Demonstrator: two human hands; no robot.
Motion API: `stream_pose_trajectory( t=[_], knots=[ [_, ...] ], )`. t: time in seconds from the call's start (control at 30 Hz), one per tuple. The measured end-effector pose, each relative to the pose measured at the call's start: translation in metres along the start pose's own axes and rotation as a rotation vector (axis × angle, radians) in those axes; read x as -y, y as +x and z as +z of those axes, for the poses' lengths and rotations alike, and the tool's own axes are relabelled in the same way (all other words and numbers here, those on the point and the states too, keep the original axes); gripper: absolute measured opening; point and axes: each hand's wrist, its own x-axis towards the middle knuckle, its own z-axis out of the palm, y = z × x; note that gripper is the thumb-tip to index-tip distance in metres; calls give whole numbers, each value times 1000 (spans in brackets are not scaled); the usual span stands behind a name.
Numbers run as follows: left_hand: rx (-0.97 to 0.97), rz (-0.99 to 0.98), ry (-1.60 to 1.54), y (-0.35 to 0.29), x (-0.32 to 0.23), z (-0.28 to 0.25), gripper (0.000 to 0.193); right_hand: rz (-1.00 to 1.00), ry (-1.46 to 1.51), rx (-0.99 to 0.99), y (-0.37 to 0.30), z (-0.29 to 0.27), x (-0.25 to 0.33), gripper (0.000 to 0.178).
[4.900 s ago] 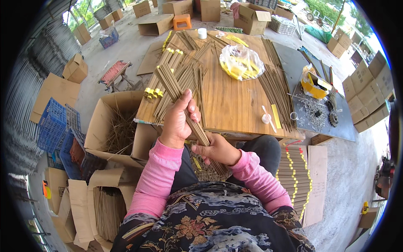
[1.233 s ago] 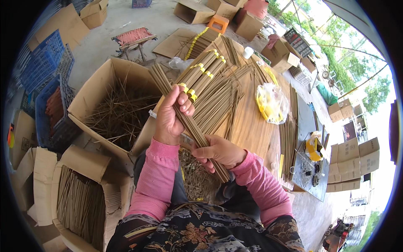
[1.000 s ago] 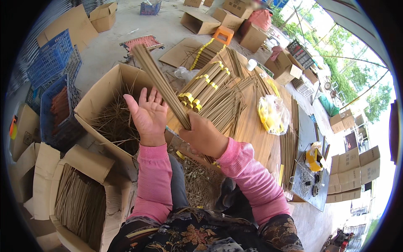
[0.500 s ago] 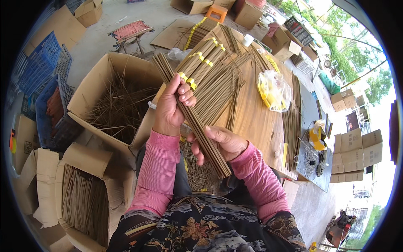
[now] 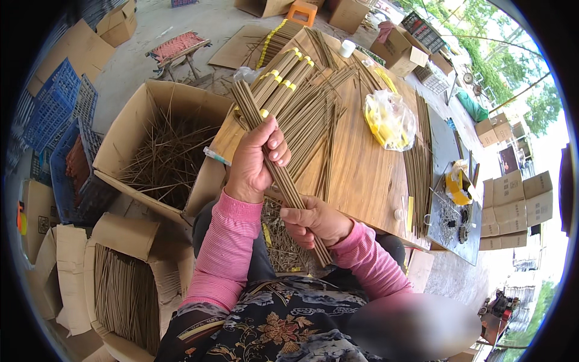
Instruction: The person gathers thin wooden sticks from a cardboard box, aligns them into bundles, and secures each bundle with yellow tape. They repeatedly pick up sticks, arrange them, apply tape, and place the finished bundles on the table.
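Observation:
A slim bundle of brown incense sticks (image 5: 288, 186) slants across my lap, its upper end to the left over the table edge. My left hand (image 5: 256, 160) is wrapped around its upper half. Lower down, my right hand (image 5: 319, 222) closes around the same bundle, thumb on top, with the stick ends poking out below. Just beyond the left hand, finished-looking bundles with yellow bands (image 5: 283, 65) lie stacked on the wooden table (image 5: 356, 175). Loose sticks (image 5: 307, 123) spread beside them.
A cardboard box of tangled sticks (image 5: 129, 192) stands left of the table; another box (image 5: 73, 283) holds neatly aligned sticks. A clear bag of yellow strips (image 5: 389, 120) sits on the table's right. Further right is a dark board (image 5: 449, 232) with a yellow container (image 5: 456, 187).
My right hand has gone from lying loosely against the bundle to gripping around it. Both hands and the bundle have shifted slightly right and down in the view, and the bundle stands a little steeper.

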Motion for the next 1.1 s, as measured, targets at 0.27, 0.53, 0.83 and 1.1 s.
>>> stream_pose_trajectory(
  t=[0.27, 0.53, 0.83, 1.1],
  knots=[
    [-83, -39, 39, 2, 8, -1, 25, -94, -195, -181, -1, 2, -13, 23],
    [-174, 56, 150, 0, 13, 5, 21, -120, -410, -301, -2, 9, -9, 17],
    [-298, 24, 258, -1, 22, 7, 22, -170, -636, -516, 6, 4, -18, 18],
    [-236, -8, 182, -2, 17, 9, 22, -174, -448, -396, 2, 11, -12, 20]
  ],
)
